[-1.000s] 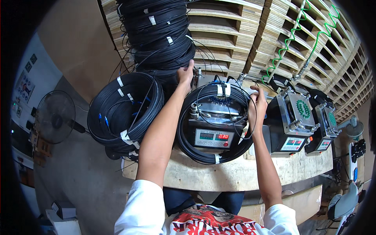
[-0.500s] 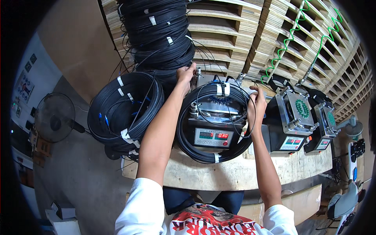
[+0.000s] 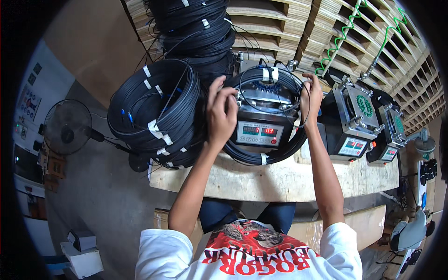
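Note:
A coil of black cable (image 3: 247, 157), tied with white tape, hangs around the front of a polishing machine (image 3: 259, 133) with a small lit display panel. At the coil's left side is my left hand (image 3: 221, 114); its bent fingers are apart, with the tips close to a metal knob (image 3: 238, 96) on the machine's corner. My right hand (image 3: 311, 100) is at the coil's upper right, half curled, thumb and forefinger apart. A thin loose strand of cable passes in front of that hand. Whether its fingers touch the coil or a knob is hidden.
A wide stack of cable coils (image 3: 154, 128) stands to the left, a taller pile (image 3: 196, 42) behind it. Two similar machines (image 3: 353, 126) (image 3: 391, 135) sit at the right of the wooden table (image 3: 224, 184). Wooden pallets (image 3: 261, 32) rise behind. A fan (image 3: 67, 126) stands far left.
My left hand has drawn back from the machine's rear left corner to its front left knob. My right hand stays by the coil's right side. The whole view has shifted slightly.

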